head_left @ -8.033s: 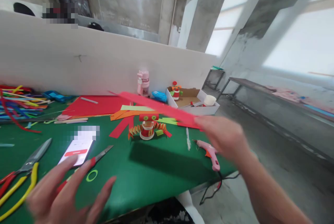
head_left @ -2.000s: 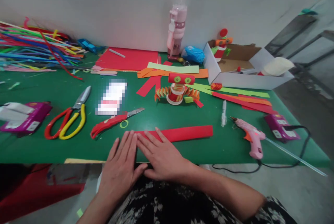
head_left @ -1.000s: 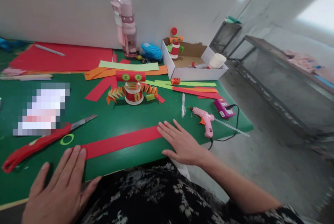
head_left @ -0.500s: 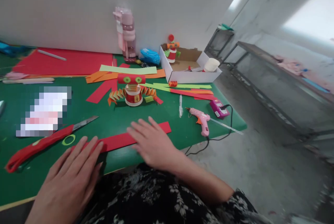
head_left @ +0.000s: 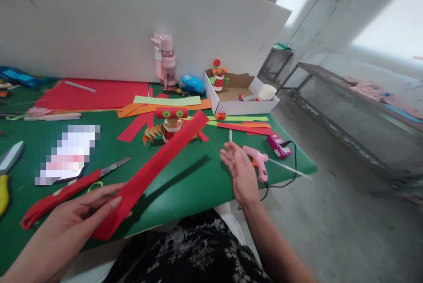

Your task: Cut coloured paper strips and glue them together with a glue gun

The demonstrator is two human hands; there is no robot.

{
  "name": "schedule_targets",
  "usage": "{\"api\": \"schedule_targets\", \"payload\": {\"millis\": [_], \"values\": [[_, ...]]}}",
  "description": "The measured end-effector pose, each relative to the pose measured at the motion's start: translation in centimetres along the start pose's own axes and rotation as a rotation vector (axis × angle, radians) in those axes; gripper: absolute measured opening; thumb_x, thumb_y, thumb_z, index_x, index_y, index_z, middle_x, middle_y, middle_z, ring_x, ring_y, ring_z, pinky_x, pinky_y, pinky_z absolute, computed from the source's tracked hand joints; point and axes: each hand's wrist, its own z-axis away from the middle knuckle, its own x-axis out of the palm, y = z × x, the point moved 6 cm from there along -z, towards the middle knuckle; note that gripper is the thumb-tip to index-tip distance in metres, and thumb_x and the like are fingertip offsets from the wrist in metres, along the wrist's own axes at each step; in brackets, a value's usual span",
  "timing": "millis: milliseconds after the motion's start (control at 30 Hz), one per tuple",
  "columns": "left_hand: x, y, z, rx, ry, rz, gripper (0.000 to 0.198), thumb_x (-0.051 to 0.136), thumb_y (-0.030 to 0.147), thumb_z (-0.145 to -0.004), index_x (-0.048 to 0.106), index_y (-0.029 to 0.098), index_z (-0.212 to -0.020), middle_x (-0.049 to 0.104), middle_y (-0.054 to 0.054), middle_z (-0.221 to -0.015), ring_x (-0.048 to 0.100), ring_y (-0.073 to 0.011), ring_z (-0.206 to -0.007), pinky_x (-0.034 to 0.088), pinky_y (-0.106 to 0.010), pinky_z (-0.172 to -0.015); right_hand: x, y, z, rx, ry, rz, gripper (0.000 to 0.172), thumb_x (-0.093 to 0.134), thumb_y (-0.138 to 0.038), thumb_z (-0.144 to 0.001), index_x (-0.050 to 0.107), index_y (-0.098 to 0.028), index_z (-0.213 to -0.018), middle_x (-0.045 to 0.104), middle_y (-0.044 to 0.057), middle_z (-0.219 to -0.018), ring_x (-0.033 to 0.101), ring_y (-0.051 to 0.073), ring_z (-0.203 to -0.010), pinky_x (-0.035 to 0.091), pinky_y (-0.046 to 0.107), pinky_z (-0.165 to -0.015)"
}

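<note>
My left hand (head_left: 74, 217) pinches the near end of a long folded red paper strip (head_left: 158, 164), which is lifted off the green table (head_left: 185, 181) and slants up to the right. My right hand (head_left: 239, 170) hovers open above the table's front right part, fingers stretched out, holding nothing, close to a pink glue gun (head_left: 259, 162) and a white pen (head_left: 230, 135). Behind the strip stands a small red paper-cup figure (head_left: 170, 122) with orange pleated arms.
Red-handled scissors (head_left: 66, 192) and a phone (head_left: 68, 153) lie at the left. Red, orange and green paper strips (head_left: 165, 102) lie further back, with a pink bottle (head_left: 167, 60) and a white box (head_left: 244, 98) by the white partition. A magenta pack (head_left: 279, 145) sits by the table's right edge.
The red strip lay flat under both hands half a second ago; now my left hand has lifted it by one end, and my right hand has come off it to the right.
</note>
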Motion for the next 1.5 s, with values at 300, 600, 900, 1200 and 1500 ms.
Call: {"api": "schedule_targets", "payload": {"millis": [300,600,900,1200,1500], "values": [[7.3,-0.2,3.6,-0.303,-0.219,0.529,0.065,0.081,0.065,-0.059,0.069,0.028,-0.111,0.08,-0.003,-0.088,0.076,-0.0288,-0.088,0.063,-0.04,-0.08,12.8,-0.4,2.2,0.371,-0.335,-0.508,0.064,0.083,-0.062,-0.06,0.068,-0.016,-0.102,0.077,0.01,-0.098,0.074,0.023,-0.087,0.057,0.038,-0.086],[-0.3,5.6,-0.2,0.146,-0.041,0.262,0.05,0.072,0.06,-0.072,0.075,0.025,-0.107,0.076,-0.011,-0.109,0.072,-0.0249,-0.093,0.06,-0.033,-0.072,13.6,-1.8,2.0,0.499,-0.947,-0.01,0.041,0.089,-0.045,-0.046,0.067,-0.015,-0.062,0.069,0.0,-0.059,0.064,0.015,-0.055,0.052,0.026,-0.057],[1.7,6.4,-2.1,0.018,-0.217,0.303,0.038,0.079,0.054,-0.06,0.068,0.017,-0.059,0.063,-0.001,-0.054,0.052,-0.0111,-0.051,0.042,-0.024,-0.051,14.4,-0.4,3.4,0.5,-1.209,0.168,0.027,0.081,-0.038,-0.062,0.072,-0.016,-0.074,0.07,-0.003,-0.065,0.064,0.014,-0.062,0.05,0.024,-0.062],[1.0,5.8,-1.7,0.095,-0.034,0.269,0.044,0.071,0.058,-0.066,0.068,0.019,-0.086,0.064,0.001,-0.069,0.053,-0.0122,-0.059,0.042,-0.024,-0.051,15.8,0.2,2.4,0.416,-0.911,0.104,0.044,0.087,-0.051,-0.053,0.072,-0.014,-0.071,0.07,0.001,-0.064,0.061,0.014,-0.058,0.045,0.024,-0.058],[-0.3,6.6,-1.4,0.395,-0.171,-0.175,0.029,0.062,0.046,-0.08,0.07,0.027,-0.1,0.073,-0.002,-0.104,0.064,-0.0205,-0.091,0.051,-0.036,-0.085,16.0,-0.2,2.8,0.225,-1.062,0.369,0.028,0.081,-0.042,-0.067,0.072,-0.015,-0.067,0.071,0.0,-0.065,0.063,0.016,-0.064,0.04,0.022,-0.056]]}}
